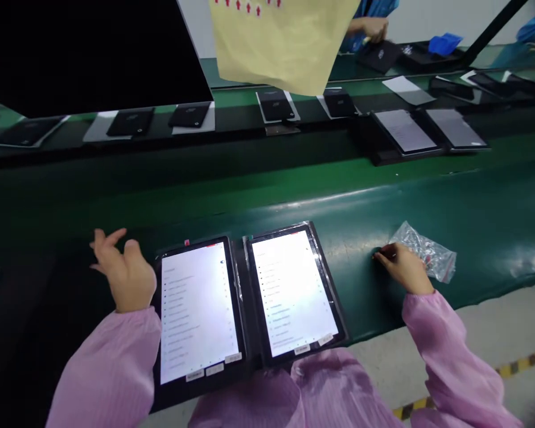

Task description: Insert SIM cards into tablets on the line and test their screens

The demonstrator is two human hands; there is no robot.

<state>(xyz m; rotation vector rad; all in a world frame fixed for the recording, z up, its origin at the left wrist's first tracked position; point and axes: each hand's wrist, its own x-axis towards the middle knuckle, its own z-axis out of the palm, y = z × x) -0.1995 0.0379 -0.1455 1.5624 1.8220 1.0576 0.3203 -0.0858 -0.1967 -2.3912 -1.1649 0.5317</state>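
Two tablets lie side by side at the bench's near edge, screens lit with a list: the left tablet (198, 315) and the right tablet (294, 291). Just left of the left tablet, my left hand (122, 270) is raised with its fingers apart and nothing in them. Over the bench to the right, my right hand (401, 267) has its fingertips pinched together low at the green surface. Whatever is between those fingertips is too small to name. Beside and partly behind that hand lies a clear plastic zip bag (432, 255) with small items inside.
Behind, a shelf or belt (232, 119) carries several dark tablets on white sheets. Two more lit tablets (410, 131) rest at the back right. A black panel (93, 53) and a yellow sheet (285, 44) hang overhead. Across the line, another person's hand (372, 28) holds a dark tablet.
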